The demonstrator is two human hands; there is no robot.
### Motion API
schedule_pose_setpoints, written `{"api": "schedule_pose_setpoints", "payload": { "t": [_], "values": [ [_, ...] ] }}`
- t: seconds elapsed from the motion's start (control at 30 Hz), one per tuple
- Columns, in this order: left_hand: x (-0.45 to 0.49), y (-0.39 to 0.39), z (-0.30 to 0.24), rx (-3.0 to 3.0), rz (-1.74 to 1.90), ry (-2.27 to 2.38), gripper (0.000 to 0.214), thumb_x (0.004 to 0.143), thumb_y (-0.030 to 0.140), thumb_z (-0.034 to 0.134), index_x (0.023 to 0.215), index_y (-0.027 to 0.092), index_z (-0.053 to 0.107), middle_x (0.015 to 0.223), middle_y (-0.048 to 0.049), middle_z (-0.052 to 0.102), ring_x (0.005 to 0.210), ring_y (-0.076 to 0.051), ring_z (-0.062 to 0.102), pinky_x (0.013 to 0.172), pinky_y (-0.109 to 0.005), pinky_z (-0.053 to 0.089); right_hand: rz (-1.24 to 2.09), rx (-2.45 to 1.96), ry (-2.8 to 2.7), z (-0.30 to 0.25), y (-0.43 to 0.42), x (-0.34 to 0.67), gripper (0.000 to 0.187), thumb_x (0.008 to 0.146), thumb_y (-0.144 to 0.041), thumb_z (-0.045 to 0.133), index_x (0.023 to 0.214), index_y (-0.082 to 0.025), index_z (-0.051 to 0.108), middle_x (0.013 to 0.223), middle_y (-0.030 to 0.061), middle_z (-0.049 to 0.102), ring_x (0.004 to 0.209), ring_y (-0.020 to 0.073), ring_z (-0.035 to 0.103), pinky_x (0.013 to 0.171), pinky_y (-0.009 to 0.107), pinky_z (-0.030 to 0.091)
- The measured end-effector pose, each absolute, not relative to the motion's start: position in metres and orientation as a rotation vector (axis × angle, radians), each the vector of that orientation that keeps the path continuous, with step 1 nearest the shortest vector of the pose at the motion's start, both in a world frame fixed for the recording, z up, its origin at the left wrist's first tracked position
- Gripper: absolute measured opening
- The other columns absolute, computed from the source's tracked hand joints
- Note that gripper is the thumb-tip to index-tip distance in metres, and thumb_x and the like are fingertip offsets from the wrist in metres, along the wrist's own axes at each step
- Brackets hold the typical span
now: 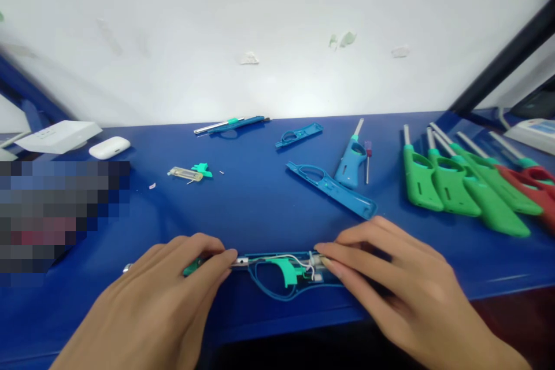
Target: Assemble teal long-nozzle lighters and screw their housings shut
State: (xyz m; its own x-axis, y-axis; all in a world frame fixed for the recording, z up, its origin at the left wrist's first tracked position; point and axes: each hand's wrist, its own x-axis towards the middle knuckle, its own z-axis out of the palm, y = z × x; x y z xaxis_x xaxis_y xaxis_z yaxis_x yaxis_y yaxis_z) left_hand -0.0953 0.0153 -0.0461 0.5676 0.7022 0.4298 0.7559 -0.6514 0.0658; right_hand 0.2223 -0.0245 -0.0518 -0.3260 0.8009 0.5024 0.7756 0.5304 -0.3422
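Two hands hold one open lighter (265, 258) at the table's (243, 202) front edge. L hand (165, 295): fingers pinched on its metal nozzle end. Teal trigger (286, 270) and white wire (299, 260) show btwn hands. R hand (390, 283): fingers grip its rear end. Blue shell (332, 188) lies just behind R hand. Further right: green lighters (459, 188) in a row, then red lighters (537, 182).

From the open lighter (286, 272) pinched by the left hand (173, 289) and right hand (390, 277), bare worktop (251, 208) lies free toward twelve o'clock as far as a blue lighter (236, 123) by the wall (277, 40). A blue shell (332, 188) bars one o'clock close by. Green lighters (451, 185) crowd two o'clock; small parts (191, 172) dot eleven.
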Motion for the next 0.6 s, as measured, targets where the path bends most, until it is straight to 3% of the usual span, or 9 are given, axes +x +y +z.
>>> {"api": "schedule_pose_setpoints", "payload": {
  "t": [0.1,0.4,0.6],
  "values": [
    [-0.093,0.016,-0.046,-2.685,-0.531,-1.185,0.040,0.098,0.010,0.045,0.122,0.033,0.067,0.119,-0.0025,0.074,0.093,-0.028,0.075,0.069,-0.038,0.055,0.042,-1.258,-2.160,-0.052,-0.025,0.223,0.022,0.104,-0.017,0.064,0.123,-0.027,0.069,0.107,0.0016,0.070,0.094,0.0165,0.062,0.082,0.033,0.054],
    [-0.082,0.020,-0.039,-2.677,-0.475,-1.030,0.041,0.094,0.003,0.043,0.117,0.023,0.070,0.105,-0.0075,0.076,0.084,-0.027,0.075,0.070,-0.040,0.057,0.048,-1.257,-2.158,-0.053,-0.024,0.221,0.023,0.104,-0.017,0.064,0.124,-0.027,0.069,0.106,0.0023,0.072,0.092,0.0176,0.064,0.080,0.033,0.054],
    [-0.082,0.022,-0.041,-2.718,-0.450,-1.121,0.052,0.085,0.001,0.046,0.123,0.026,0.071,0.113,-0.0071,0.076,0.090,-0.028,0.075,0.077,-0.040,0.061,-0.067,-1.279,-2.110,-0.052,-0.024,0.221,0.037,0.109,-0.018,0.050,0.143,-0.025,0.061,0.109,0.0037,0.077,0.090,0.0178,0.069,0.081,0.033,0.055]
  ]
}}
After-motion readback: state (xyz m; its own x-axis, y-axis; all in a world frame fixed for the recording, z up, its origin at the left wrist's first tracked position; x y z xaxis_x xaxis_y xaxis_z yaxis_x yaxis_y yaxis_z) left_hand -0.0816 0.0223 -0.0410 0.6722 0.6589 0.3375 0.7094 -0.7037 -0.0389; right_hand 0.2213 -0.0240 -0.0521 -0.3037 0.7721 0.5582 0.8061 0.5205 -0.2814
